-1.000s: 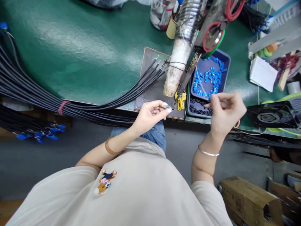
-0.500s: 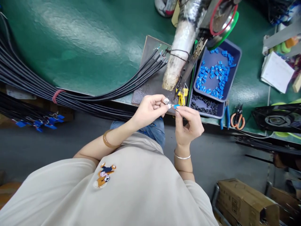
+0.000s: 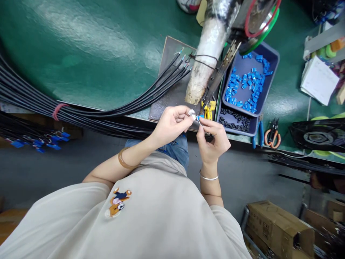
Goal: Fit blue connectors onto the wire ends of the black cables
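My left hand (image 3: 174, 123) is closed in a pinch, its fingertips wrapped in white tape. It grips what looks like a cable end, mostly covered by the fingers. Just right of those fingertips sits a small blue connector (image 3: 200, 117). My right hand (image 3: 214, 138) comes up from the other side, thumb and index finger pinched on a thin pale wire (image 3: 199, 122) close beside the connector. How the wire and connector join is too small to tell. Behind the hands, a yellow tool (image 3: 208, 109) lies at the edge of a dark board (image 3: 172, 90).
Black cables (image 3: 107, 114) run along the table edge, stripped ends on the board. A tape-wrapped post (image 3: 201, 68) rises over the board. Right stand a bin of blue connectors (image 3: 272, 64), a bin of small black parts (image 3: 253, 128), blue-handled pliers (image 3: 261, 133) and orange-handled cutters (image 3: 276, 140).
My right hand has shifted slightly left, its thumb and index finger now on a thin pale wire. The connector shows more clearly beside my left fingertips. The view has moved slightly.
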### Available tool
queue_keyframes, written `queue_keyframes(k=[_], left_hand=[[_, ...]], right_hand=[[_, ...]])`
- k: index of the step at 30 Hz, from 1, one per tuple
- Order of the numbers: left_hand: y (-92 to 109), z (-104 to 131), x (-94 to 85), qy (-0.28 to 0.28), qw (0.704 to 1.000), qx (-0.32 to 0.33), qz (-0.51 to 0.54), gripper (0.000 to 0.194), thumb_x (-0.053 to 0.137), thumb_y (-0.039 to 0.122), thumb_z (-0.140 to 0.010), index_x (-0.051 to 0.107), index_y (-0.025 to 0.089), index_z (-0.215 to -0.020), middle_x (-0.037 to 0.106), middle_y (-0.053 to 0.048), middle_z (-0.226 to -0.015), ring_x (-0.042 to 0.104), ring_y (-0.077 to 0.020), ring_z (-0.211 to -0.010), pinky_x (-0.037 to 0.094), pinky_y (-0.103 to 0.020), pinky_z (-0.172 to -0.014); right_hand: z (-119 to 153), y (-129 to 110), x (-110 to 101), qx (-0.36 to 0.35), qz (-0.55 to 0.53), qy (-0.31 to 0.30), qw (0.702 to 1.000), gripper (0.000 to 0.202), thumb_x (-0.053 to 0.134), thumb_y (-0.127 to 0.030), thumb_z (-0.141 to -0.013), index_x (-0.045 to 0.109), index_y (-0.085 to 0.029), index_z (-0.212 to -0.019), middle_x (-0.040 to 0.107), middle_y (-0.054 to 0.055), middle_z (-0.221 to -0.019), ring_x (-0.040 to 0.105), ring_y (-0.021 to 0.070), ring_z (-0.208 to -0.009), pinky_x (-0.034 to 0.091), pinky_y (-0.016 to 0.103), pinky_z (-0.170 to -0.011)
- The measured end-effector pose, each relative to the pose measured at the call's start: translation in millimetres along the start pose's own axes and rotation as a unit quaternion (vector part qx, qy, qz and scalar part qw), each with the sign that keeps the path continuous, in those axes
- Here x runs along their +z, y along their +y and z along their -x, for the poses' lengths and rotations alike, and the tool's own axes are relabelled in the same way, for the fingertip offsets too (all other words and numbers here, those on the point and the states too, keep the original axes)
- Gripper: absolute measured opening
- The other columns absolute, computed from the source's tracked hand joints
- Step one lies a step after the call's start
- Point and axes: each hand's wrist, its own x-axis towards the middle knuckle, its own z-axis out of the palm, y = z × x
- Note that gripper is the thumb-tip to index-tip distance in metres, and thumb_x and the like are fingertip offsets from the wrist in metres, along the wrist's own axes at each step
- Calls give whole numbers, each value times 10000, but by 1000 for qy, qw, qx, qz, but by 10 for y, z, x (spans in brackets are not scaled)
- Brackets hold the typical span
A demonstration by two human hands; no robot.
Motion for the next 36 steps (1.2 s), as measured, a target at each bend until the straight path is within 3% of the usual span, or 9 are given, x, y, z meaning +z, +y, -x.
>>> queue_keyframes(k=[13,21,28,36], left_hand=[[-2,-48,28,20,1000,10,3,130,665,145,-775,584,145,-674,476,47,-521,398,-34,-454,277,-175,-434],[19,-20,42,33,999,20,-5,147,665,160,-780,564,150,-674,476,44,-545,417,-39,-486,324,-166,-456],[10,-12,29,17,1000,10,-23,80,600,133,-775,567,140,-702,425,55,-539,376,-32,-465,272,-171,-440],[1,-9,30,0,999,8,-38,107,571,129,-782,523,143,-688,371,60,-572,317,-27,-499,260,-161,-459]], right_hand=[[-71,39,13,-61,28,10,998,220,663,-90,-835,631,-265,-965,774,16,-1001,751,172,-896,632,332,-788],[-87,-1,-8,-60,42,2,997,207,648,-124,-856,642,-281,-991,768,17,-1029,749,183,-917,634,350,-804],[-68,1,-11,-85,75,2,994,142,656,-123,-852,614,-249,-901,774,20,-981,754,155,-877,633,280,-779],[-94,-1,-6,-35,40,2,999,167,676,-88,-833,643,-212,-941,768,45,-1078,748,158,-967,623,289,-849]])
